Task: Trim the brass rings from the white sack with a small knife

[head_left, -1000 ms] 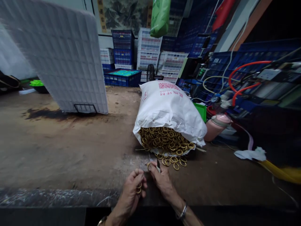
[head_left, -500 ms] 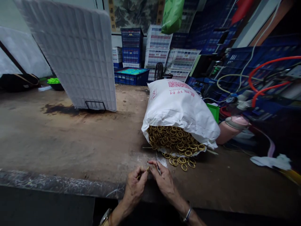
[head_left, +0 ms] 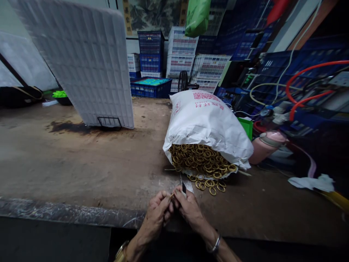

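Note:
My left hand [head_left: 156,211] pinches a brass-coloured ring [head_left: 172,195] between thumb and forefinger, just above the table's front edge. My right hand [head_left: 190,208] is closed around a small knife [head_left: 184,187], its dark blade pointing up and its pale handle mostly covered by fingers. The right fingertips meet the ring from the other side, and whether they grip it is hard to see. Beyond the hands lies a white woven sack [head_left: 204,122], its open mouth towards me, full of similar rings [head_left: 200,160]. Several loose rings [head_left: 213,190] have spilled in front of it.
A tall pale ribbed panel [head_left: 92,69] stands in a black wire holder on the wooden table [head_left: 89,171]. Right of the sack are a pink bottle [head_left: 268,143], hoses and a crumpled white cloth [head_left: 312,182]. Stacked crates [head_left: 181,65] line the back.
My left hand has come up to my right hand, and the ring is now between their fingertips. The view has swung left, so the scene sits further right. The knife stays in my right hand.

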The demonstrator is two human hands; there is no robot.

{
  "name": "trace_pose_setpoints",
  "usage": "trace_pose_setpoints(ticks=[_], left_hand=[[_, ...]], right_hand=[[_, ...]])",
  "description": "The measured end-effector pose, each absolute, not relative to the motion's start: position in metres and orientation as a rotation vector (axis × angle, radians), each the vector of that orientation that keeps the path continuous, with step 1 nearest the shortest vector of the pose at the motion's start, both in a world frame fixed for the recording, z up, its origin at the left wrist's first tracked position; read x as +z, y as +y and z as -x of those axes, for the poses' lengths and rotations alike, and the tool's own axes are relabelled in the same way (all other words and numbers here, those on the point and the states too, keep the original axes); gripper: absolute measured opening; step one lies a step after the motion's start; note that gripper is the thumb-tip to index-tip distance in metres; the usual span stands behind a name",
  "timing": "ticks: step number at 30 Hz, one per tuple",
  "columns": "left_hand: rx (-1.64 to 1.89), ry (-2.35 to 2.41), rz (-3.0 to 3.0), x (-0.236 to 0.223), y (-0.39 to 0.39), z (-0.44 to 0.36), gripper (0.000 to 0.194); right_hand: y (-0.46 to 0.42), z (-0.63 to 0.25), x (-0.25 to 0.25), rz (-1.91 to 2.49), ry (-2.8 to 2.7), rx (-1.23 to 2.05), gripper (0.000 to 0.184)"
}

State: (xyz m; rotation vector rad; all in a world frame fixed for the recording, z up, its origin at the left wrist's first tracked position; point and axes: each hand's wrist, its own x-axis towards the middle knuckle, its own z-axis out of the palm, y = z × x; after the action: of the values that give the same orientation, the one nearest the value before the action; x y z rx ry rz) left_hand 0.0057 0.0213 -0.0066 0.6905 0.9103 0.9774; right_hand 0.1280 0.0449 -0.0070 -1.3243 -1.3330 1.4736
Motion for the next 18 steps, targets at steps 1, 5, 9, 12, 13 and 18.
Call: trace_pose_setpoints(ticks=[1, 5, 9, 12, 13, 18], left_hand=[[0.988, 0.915, -0.710, -0.005, 0.022, -0.007, 0.034], [1.009, 1.004, -0.760, 0.000, 0.023, -0.010, 0.037], [1.019, 1.054, -0.800, 0.000, 0.023, -0.010, 0.038], [1.020, 1.047, -0.827, -0.003, 0.023, -0.009, 0.036], [1.023, 1.050, -0.834, -0.004, 0.023, -0.008, 0.036], [1.023, 1.084, -0.814, -0.004, 0.025, -0.008, 0.035]], right_hand=[[0.045, -0.129, -0.006, 1.323, -1.390, 1.432, 0.031], [0.046, -0.130, -0.003, 1.361, -1.557, 1.274, 0.027], [0.051, -0.131, -0.005, 1.345, -1.540, 1.310, 0.026], [0.053, -0.134, -0.007, 1.398, -1.550, 1.256, 0.027], [0.053, -0.135, -0.007, 1.441, -1.585, 1.195, 0.027], [0.045, -0.141, -0.007, 1.498, -2.046, 0.840, 0.016]])
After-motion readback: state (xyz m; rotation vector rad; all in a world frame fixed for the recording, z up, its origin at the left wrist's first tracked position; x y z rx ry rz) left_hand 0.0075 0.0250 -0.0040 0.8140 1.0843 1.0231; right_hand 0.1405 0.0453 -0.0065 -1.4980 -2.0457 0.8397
